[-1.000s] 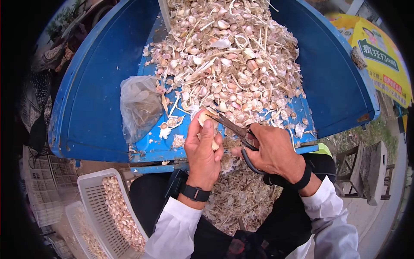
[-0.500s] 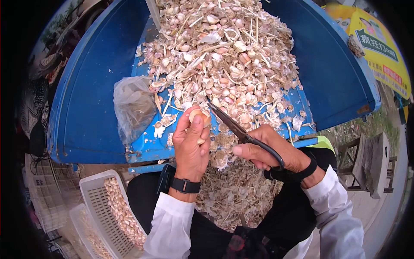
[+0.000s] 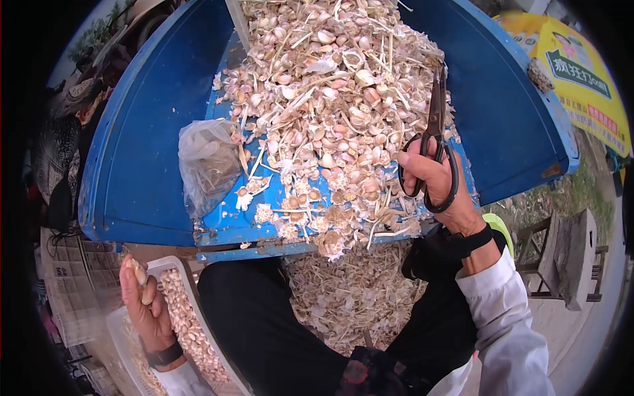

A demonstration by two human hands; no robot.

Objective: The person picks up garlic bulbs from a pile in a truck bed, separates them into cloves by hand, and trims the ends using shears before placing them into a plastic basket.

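Observation:
Black-handled scissors (image 3: 436,125) are in my right hand (image 3: 439,181), blades closed and pointing up over the right side of the garlic heap (image 3: 337,92). My fingers are through and around the handle loops. Down at the left, my left hand (image 3: 146,307) is beside the white slotted basket (image 3: 158,267) that holds loose cloves. Its fingers are curled round a pale garlic piece (image 3: 139,272). The garlic lies with dry stalks and skins on the blue metal tray (image 3: 148,152). Trimmed root ends lie near the tray's front edge.
A clear plastic bag (image 3: 208,165) with brown contents rests on the tray's left part. Below the front edge, between my legs, is a pile of husks (image 3: 356,297). A wooden stool (image 3: 568,257) stands at the right, under a yellow printed sheet (image 3: 581,79). More cloves fill a second basket (image 3: 119,323).
My left hand has moved from the tray's front down and left to the basket. My right hand has moved up and right, turning the scissors upright; their blades now point away from me.

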